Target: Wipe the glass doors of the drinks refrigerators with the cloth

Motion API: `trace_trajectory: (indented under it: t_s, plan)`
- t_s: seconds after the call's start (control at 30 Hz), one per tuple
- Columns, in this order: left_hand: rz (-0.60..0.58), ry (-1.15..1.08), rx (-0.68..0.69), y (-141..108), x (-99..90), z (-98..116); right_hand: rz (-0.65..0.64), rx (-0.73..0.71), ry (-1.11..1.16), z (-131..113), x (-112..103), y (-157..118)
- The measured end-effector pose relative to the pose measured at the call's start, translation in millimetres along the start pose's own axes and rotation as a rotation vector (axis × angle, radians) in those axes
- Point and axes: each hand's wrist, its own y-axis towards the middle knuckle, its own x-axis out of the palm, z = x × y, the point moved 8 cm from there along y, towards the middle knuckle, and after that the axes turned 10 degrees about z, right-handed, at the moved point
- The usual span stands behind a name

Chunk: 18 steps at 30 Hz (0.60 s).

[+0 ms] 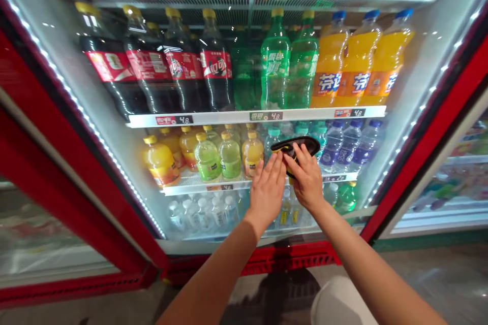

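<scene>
Both my hands reach out in front of a lit drinks cooler. Between them is a small black folded pouch-like thing with a rounded dark rim and yellow edging; its exact kind I cannot make out. My right hand grips it from the right, fingers bent over its front. From the left, my left hand meets its yellow edge with straight fingertips pressed together, the thumb hidden. Behind the hands stand small bottles: a peach-coloured juice bottle left of them and purple-labelled water bottles to the right.
Cola bottles, green soda bottles and orange soda bottles fill the shelf above. Its white shelf edge carries price tags. Clear bottles stand at the bottom. Red cooler frames flank both sides.
</scene>
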Motion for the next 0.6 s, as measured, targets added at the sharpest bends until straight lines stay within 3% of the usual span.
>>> trace_trajectory:
  t_s: [0.17,0.3,0.43,0.53,0.6]
  plan:
    - [0.023,0.018,-0.063,20,-24.5,-36,0.064,0.055,0.01,-21,15,40]
    - [0.009,0.074,-0.17,-17,-28.4,-59,0.004,-0.01,0.034,-61,35,31]
    - [-0.035,0.083,-0.155,-46,-15.7,-48,-0.066,-0.099,0.05,-65,32,6]
    - [-0.015,0.064,-0.121,-29,-19.0,-46,-0.032,-0.088,0.062,-53,24,18]
    - [0.015,0.064,-0.129,-12,-28.8,-57,0.017,-0.05,0.072,-54,26,38]
